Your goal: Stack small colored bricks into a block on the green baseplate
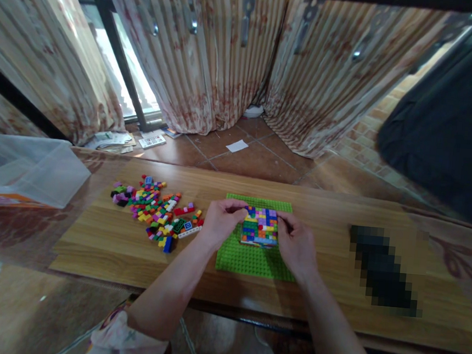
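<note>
A green baseplate [253, 258] lies flat on the wooden table [102, 237]. On it stands a multicoloured block of stacked bricks [261, 227]. My left hand [220, 223] grips the block's left side with curled fingers. From the other side, my right hand [295, 244] holds the block, its fingers closed against the bricks. Both hands rest over the baseplate.
A pile of several loose coloured bricks [156, 210] lies left of the baseplate. A clear plastic bin [25, 172] sits at the table's far left. A dark blurred object [382, 272] lies at the right. Curtains [238, 61] and tiled floor lie beyond.
</note>
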`<state>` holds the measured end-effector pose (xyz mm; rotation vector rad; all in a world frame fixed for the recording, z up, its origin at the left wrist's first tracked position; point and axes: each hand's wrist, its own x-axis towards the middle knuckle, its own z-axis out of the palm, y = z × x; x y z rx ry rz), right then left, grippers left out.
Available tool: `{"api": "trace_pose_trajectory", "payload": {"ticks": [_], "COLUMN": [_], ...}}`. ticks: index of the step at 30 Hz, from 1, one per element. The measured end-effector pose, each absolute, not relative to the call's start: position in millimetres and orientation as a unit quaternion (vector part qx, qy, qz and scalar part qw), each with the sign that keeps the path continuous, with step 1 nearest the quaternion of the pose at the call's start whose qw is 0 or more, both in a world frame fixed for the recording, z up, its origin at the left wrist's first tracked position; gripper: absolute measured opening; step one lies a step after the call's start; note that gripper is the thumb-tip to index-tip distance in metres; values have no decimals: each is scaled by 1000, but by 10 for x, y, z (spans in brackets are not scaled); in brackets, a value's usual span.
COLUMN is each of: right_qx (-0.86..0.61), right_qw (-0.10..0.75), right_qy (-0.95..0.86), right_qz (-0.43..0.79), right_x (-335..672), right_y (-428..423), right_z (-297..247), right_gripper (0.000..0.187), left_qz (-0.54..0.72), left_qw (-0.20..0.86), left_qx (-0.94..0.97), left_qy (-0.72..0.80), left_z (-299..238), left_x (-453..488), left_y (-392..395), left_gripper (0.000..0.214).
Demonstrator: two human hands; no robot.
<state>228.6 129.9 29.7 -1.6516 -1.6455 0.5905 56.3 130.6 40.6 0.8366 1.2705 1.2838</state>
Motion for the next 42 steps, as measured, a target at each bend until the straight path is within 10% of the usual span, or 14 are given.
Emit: {"api": "trace_pose_trajectory", "payload": {"ticks": [19,42], "right_qx": [-633,-627], "right_qw": [355,334], "right_qy": [-649,-673], "right_qz": [230,206], "right_x": [2312,2318], "right_y": [1299,1283], "right_z": [269,285], "right_gripper": [37,34], "left_qz": [527,164], "left_qw": [498,266], "left_qx": [398,745], "left_qy": [562,589], "left_z": [427,554], "left_x": [379,-36], "left_y": [1303,1067], "left_gripper": [16,24]}}
